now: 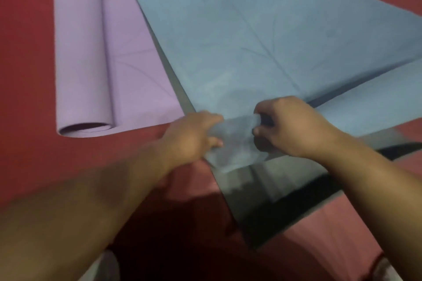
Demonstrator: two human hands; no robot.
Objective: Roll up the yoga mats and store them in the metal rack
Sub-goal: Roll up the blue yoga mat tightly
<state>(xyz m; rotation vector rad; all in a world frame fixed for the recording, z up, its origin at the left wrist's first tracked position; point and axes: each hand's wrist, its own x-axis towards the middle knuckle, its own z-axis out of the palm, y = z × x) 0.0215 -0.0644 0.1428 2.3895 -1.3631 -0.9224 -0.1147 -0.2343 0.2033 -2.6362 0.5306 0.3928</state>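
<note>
The near end of the blue yoga mat is held by both hands. The left hand and the right hand are set side by side on the curled near edge, close to the mat's near left corner, with a short stretch of mat showing between them. The fingers of the left hand are curled over the top of the curl and its thumb is tucked below; the right hand's fingers are bent round the edge in the same way, so the mat is gripped by both, though motion blur hides the finer detail.

From the hands the mat is spread away and to the right across the red floor, its long axis running away from the person; the roll, it is judged, must be driven forward along that axis. Both hands are equally near, yet they are bunched toward the left corner, so the right part of the edge is left unsupported and may lag. A dark underside is exposed below the hands.

A purple yoga mat is seen just to the left, partly rolled. No metal rack is in view.
</note>
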